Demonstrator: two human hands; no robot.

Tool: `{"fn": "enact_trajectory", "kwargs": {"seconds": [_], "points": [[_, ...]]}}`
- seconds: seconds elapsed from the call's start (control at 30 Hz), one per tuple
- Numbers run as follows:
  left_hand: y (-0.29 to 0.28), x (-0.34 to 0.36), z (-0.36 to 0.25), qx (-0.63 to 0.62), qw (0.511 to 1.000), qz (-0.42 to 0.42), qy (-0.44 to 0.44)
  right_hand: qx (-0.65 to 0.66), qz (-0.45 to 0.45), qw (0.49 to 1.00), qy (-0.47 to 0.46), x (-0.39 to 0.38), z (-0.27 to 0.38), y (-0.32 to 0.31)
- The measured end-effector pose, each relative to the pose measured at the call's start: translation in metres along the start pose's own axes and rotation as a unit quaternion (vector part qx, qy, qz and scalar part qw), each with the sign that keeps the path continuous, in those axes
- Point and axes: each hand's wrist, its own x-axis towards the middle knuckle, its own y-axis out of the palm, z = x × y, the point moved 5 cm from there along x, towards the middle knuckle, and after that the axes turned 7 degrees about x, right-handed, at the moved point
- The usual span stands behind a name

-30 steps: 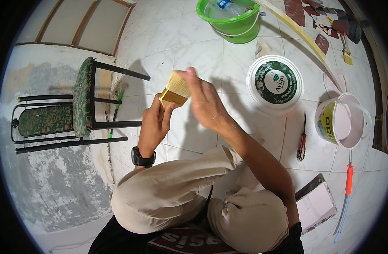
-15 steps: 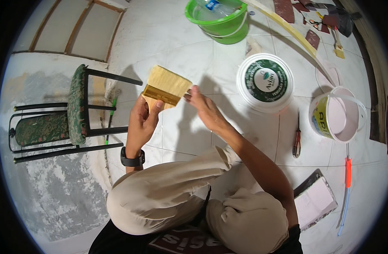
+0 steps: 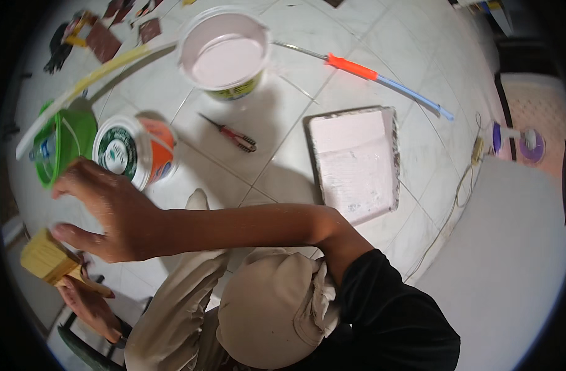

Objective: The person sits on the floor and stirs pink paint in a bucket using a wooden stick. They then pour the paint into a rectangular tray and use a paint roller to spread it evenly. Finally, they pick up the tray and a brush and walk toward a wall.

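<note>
Yellow-bristled brush (image 3: 45, 260) sits clenched in left hand (image 3: 88, 303) fingers; right hand (image 3: 113, 216) fingers spread, released.

Two hands are showing: the left hand (image 3: 91, 306) and the right hand (image 3: 113, 216). One wide paintbrush (image 3: 48, 260) is sitting between them. Three buckets are standing on the floor: one green bucket (image 3: 67, 148), one lidded tub (image 3: 131, 151), one open paint pail (image 3: 224, 55). One paint tray (image 3: 357, 161), one pair of pliers (image 3: 233, 135) and one roller pole (image 3: 382, 77) are lying nearby.
</note>
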Motion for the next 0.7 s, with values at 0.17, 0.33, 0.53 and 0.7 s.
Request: {"fn": "enact_trajectory", "kwargs": {"seconds": [0.17, 0.33, 0.53, 0.7], "points": [[0.134, 0.007, -0.072, -0.149, 0.919, 0.363, 0.046, 0.045, 0.089, 0.980, 0.170, -0.030, 0.042, -0.056], [0.279, -0.077, -0.114, 0.043, 0.780, 0.616, 0.099, 0.048, -0.054, 0.959, 0.274, -0.079, 0.095, -0.144], [0.375, -0.195, -0.176, 0.164, 0.495, 0.783, 0.338, -0.356, -0.411, 0.828, 0.141, -0.248, 0.193, -0.276], [0.466, -0.196, -0.140, 0.244, 0.439, 0.780, 0.373, -0.388, -0.735, 0.541, 0.127, -0.440, 0.234, -0.323]]}}
